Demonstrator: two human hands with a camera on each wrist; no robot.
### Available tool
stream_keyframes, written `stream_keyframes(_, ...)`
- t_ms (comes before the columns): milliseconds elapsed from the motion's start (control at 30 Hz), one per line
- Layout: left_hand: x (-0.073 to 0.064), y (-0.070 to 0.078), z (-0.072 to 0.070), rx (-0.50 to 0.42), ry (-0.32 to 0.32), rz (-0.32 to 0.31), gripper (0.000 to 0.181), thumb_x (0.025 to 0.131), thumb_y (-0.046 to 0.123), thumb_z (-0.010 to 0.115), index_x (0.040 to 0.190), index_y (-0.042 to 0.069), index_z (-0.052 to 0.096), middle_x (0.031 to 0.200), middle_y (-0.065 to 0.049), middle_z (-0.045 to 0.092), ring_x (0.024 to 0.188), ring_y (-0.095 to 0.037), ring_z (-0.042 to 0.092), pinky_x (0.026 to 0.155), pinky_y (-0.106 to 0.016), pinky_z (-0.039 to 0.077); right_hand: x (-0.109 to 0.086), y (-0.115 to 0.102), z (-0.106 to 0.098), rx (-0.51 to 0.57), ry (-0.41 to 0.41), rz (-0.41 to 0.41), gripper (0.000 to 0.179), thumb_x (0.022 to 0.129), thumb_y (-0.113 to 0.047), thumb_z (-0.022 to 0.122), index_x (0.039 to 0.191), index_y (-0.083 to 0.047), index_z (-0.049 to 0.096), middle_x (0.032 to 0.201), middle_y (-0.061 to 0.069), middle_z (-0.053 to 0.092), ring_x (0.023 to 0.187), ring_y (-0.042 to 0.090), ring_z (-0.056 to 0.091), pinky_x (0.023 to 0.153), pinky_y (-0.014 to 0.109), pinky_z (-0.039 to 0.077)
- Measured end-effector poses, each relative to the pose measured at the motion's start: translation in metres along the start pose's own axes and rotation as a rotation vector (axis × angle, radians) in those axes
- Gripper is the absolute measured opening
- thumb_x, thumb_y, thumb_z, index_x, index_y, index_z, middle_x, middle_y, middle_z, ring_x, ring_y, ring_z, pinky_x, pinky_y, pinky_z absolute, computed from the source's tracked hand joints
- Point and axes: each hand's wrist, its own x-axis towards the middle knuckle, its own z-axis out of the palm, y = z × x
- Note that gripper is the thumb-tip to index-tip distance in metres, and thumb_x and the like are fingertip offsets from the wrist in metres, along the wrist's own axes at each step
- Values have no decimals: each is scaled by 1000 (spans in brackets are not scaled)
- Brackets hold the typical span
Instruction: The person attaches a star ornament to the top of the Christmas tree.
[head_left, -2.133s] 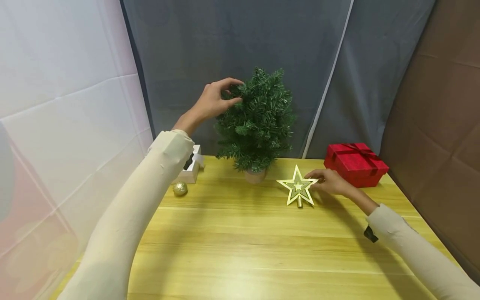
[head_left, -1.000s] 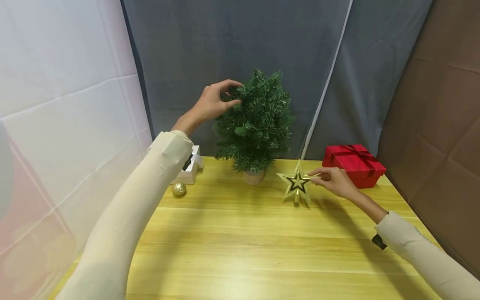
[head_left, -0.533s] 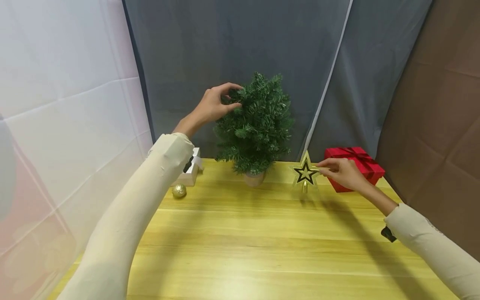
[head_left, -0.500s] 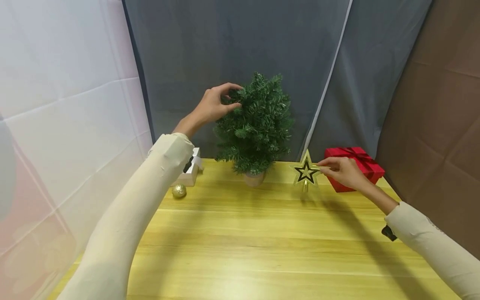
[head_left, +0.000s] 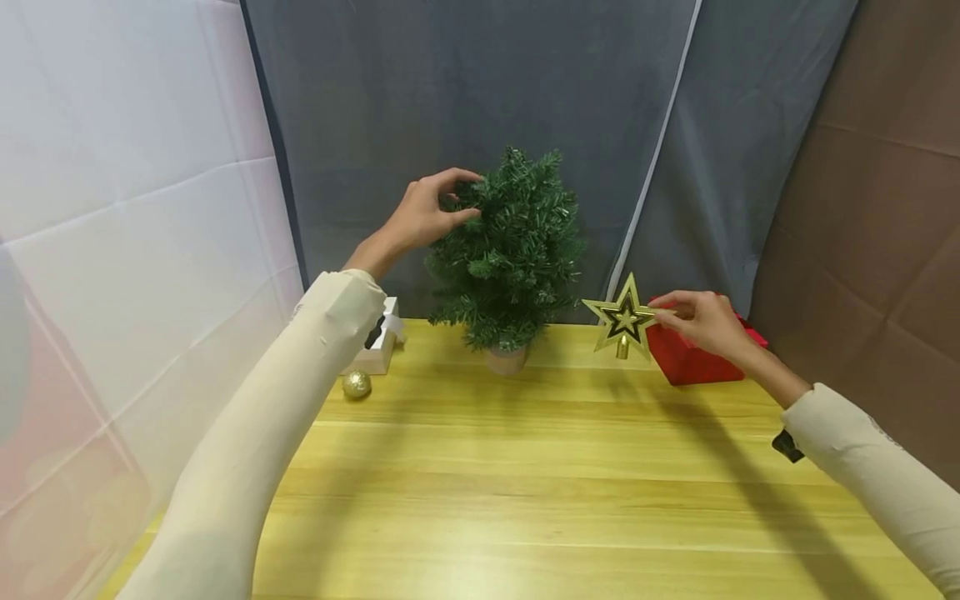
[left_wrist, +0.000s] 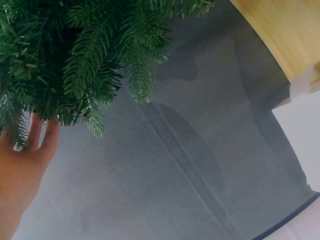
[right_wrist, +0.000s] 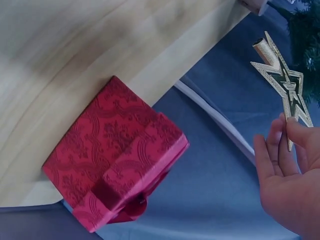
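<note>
A small green Christmas tree (head_left: pixel 517 250) stands upright in a pale pot (head_left: pixel 507 361) at the back of the table. My left hand (head_left: pixel 423 215) holds its upper left side, thumb and fingers curled about the outer branches; in the left wrist view the fingertips (left_wrist: pixel 51 131) partly vanish into the needles. To the right of the tree, my right hand (head_left: pixel 711 323) pinches one point of a gold star tree topper (head_left: pixel 626 320) between thumb and fingers. The star is off the table, its hollow stem (right_wrist: pixel 266 52) downward in the head view.
Behind my right hand sits a red gift box (head_left: pixel 693 362) with a ribbon bow. A gold glitter ball (head_left: pixel 357 385) lies on the left, before a white box (head_left: pixel 378 354) partly hidden by my left sleeve. Grey cloth (head_left: pixel 390 100) hangs behind the wooden table (head_left: pixel 480 492).
My right hand has raised the star from the table and carried it up and slightly right, turning it on the way. My left hand keeps its place at the tree.
</note>
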Motion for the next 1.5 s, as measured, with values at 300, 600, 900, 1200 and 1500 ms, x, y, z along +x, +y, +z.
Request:
stream_keyframes(300, 1, 1, 0, -9, -7, 1, 51, 99, 24, 75, 147, 22, 58, 154, -6, 52, 126, -28, 59, 100, -49, 52, 5, -5, -18, -63, 11, 45, 19, 98, -15, 75, 116, -11, 80, 99, 14, 79, 83, 30, 77, 47, 28, 36)
stream_keyframes(600, 0, 1, -1, -7, -3, -12, 51, 99, 24, 75, 147, 23, 58, 154, -5, 52, 126, -26, 59, 100, -48, 52, 17, -20, -37, -77, 15, 35, 22, 98, -16, 75, 119, -9, 78, 102, 18, 78, 83, 32, 77, 47, 29, 35)
stream_keyframes(900, -1, 1, 0, -8, 5, -6, 52, 99, 24, 75, 147, 23, 58, 154, -5, 52, 126, -27, 59, 100, -49, 52, 28, -34, -59, -116, 45, 34, 23, 100, -20, 73, 121, -12, 78, 103, 18, 78, 63, 15, 65, 44, 29, 32)
stream_keyframes(1200, -2, -1, 1, -10, 8, -5, 52, 98, 24, 76, 147, 22, 58, 154, -6, 52, 127, -29, 59, 98, -50, 52, 40, -48, -76, -148, 102, -26, 23, 99, -20, 74, 120, -12, 78, 100, 16, 79, 73, 8, 72, 52, 26, 39)
stream_keyframes(1500, -2, 0, 1, -15, 12, -3, 52, 98, 23, 76, 147, 23, 59, 154, -6, 52, 127, -28, 59, 101, -49, 52, 54, -60, -90, -161, 149, -30, 24, 100, -23, 74, 122, -13, 79, 99, 17, 79, 67, -16, 58, 56, 24, 40)
